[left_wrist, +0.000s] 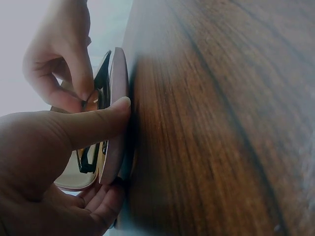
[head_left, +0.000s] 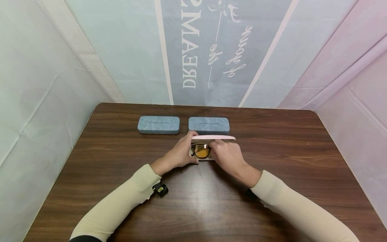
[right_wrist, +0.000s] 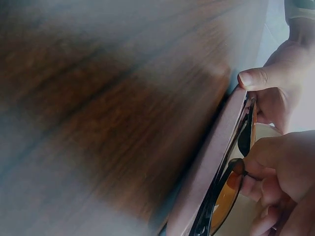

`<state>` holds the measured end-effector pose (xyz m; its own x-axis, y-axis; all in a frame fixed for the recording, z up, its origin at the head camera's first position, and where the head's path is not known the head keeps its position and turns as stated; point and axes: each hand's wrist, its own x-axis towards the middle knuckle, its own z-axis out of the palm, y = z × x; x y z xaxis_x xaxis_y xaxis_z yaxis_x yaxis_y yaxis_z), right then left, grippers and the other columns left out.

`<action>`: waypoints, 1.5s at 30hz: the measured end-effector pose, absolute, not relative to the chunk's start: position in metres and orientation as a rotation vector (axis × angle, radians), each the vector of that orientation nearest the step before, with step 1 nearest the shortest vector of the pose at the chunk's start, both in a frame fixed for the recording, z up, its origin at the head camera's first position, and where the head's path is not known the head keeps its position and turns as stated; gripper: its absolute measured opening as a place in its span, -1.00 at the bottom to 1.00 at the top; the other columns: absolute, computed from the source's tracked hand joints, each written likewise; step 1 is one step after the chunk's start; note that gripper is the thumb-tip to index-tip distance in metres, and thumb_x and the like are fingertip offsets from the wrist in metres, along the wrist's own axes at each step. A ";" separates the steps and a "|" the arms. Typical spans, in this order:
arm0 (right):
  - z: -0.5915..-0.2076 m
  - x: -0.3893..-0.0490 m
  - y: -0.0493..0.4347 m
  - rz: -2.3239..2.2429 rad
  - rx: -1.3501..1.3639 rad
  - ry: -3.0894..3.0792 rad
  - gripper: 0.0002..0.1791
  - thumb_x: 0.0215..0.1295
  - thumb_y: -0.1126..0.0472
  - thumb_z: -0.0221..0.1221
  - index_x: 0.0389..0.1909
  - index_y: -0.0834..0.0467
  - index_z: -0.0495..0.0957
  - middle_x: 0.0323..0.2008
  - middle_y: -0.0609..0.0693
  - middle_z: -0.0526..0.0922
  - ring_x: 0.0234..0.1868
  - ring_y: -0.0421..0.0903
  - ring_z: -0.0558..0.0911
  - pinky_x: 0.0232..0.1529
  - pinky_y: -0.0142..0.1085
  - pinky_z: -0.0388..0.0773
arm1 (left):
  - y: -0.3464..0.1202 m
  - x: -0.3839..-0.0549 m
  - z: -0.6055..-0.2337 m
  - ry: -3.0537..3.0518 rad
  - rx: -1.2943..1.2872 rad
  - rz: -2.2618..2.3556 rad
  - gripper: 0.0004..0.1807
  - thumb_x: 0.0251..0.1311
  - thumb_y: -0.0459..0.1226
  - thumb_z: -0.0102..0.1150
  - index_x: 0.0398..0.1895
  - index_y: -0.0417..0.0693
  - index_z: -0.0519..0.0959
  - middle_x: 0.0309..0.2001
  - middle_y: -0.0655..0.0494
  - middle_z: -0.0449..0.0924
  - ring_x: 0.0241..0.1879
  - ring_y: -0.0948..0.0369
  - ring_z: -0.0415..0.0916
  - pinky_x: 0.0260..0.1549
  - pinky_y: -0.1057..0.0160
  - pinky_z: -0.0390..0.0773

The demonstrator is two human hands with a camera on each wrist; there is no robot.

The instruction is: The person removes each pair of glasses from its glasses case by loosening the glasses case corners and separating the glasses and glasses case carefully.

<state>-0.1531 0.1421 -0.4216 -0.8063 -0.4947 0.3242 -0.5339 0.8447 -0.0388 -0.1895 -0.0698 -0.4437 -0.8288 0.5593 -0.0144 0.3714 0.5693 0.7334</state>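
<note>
A pink glasses case (head_left: 214, 137) lies unlidded on the table with its lid raised at the back. Dark-framed glasses with amber lenses (head_left: 201, 151) are in the case's lower half, tilted up a little in the wrist views. My left hand (head_left: 180, 153) grips the left end of the case, the thumb (left_wrist: 106, 122) over its front wall and the fingers around the end. With thumb and fingertips my right hand (head_left: 229, 156) pinches the glasses near the bridge, seen closely in the right wrist view. That hand hides the right lens from the head view.
Behind the pink case stand two closed blue glasses cases, one at the left (head_left: 158, 125) and one at the right (head_left: 209, 125), the latter close to the raised lid. A brown wooden table (head_left: 193, 208) carries everything. A printed curtain (head_left: 136, 53) hangs past its far edge.
</note>
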 end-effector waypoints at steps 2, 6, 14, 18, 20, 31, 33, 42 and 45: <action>-0.420 -0.153 0.142 0.182 0.771 -2.724 -0.92 0.14 0.36 0.35 -0.41 0.13 0.67 -0.54 -0.08 0.54 -0.68 -0.16 0.49 -0.74 -0.24 0.37 | -0.070 -0.189 -0.443 2.557 0.774 1.123 0.01 -0.11 -0.33 0.67 0.34 -0.11 0.15 0.19 -0.15 0.48 0.20 -0.03 0.46 0.21 0.04 0.45; -0.417 -0.153 0.143 0.201 0.754 -2.742 -0.91 0.15 0.37 0.33 -0.41 0.11 0.67 -0.52 -0.09 0.56 -0.66 -0.18 0.49 -0.75 -0.24 0.36 | -0.070 -0.189 -0.443 2.553 0.774 1.138 0.01 -0.12 -0.34 0.67 0.33 -0.11 0.15 0.19 -0.15 0.48 0.20 -0.03 0.46 0.22 0.03 0.44; -0.412 -0.151 0.147 0.250 0.728 -2.783 -0.86 0.17 0.39 0.29 -0.45 0.08 0.64 -0.56 -0.13 0.51 -0.66 -0.26 0.34 -0.74 -0.31 0.24 | -0.070 -0.189 -0.443 2.553 0.766 1.140 0.01 -0.12 -0.34 0.67 0.33 -0.11 0.16 0.19 -0.14 0.47 0.21 -0.02 0.44 0.23 0.02 0.42; -0.409 -0.148 0.150 0.273 0.719 -2.801 -0.83 0.16 0.40 0.27 -0.48 0.06 0.62 -0.57 -0.14 0.48 -0.66 -0.25 0.30 -0.72 -0.33 0.19 | -0.069 -0.188 -0.442 2.554 0.748 1.130 0.02 -0.12 -0.35 0.67 0.34 -0.10 0.15 0.21 -0.14 0.47 0.22 -0.02 0.44 0.23 0.02 0.42; -0.407 -0.147 0.153 0.284 0.720 -2.805 -0.82 0.16 0.41 0.26 -0.47 0.05 0.62 -0.55 -0.15 0.49 -0.65 -0.26 0.30 -0.71 -0.33 0.19 | -0.069 -0.189 -0.442 2.558 0.737 1.115 0.02 -0.12 -0.34 0.67 0.35 -0.10 0.15 0.22 -0.15 0.47 0.23 -0.03 0.43 0.23 0.02 0.42; -0.395 -0.143 0.165 0.312 0.741 -2.807 -0.81 0.14 0.42 0.27 -0.38 0.05 0.70 -0.48 -0.14 0.61 -0.62 -0.28 0.40 -0.71 -0.31 0.28 | -0.070 -0.188 -0.441 2.560 0.723 1.085 0.03 -0.08 -0.31 0.66 0.37 -0.08 0.13 0.21 -0.14 0.47 0.22 -0.04 0.44 0.20 0.01 0.44; -0.393 -0.142 0.167 0.317 0.746 -2.802 -0.82 0.15 0.42 0.27 -0.36 0.06 0.71 -0.46 -0.12 0.63 -0.61 -0.28 0.44 -0.71 -0.30 0.32 | -0.070 -0.189 -0.441 2.556 0.723 1.093 0.02 -0.08 -0.31 0.66 0.37 -0.08 0.13 0.21 -0.15 0.47 0.22 -0.04 0.44 0.20 0.01 0.44; -0.380 -0.135 0.179 0.355 0.773 -2.817 -0.81 0.14 0.40 0.35 -0.27 0.09 0.75 -0.33 -0.07 0.76 -0.52 -0.19 0.64 -0.67 -0.24 0.46 | -0.068 -0.188 -0.440 2.542 0.695 1.102 0.03 -0.09 -0.33 0.66 0.39 -0.08 0.13 0.26 -0.16 0.44 0.26 -0.04 0.43 0.22 0.03 0.44; -0.376 -0.133 0.185 0.366 0.761 -2.844 -0.83 0.15 0.37 0.36 -0.26 0.09 0.76 -0.31 -0.06 0.77 -0.48 -0.17 0.67 -0.65 -0.25 0.47 | -0.068 -0.187 -0.439 2.545 0.692 1.099 0.04 -0.10 -0.34 0.66 0.39 -0.08 0.12 0.27 -0.16 0.43 0.25 -0.04 0.43 0.22 0.02 0.44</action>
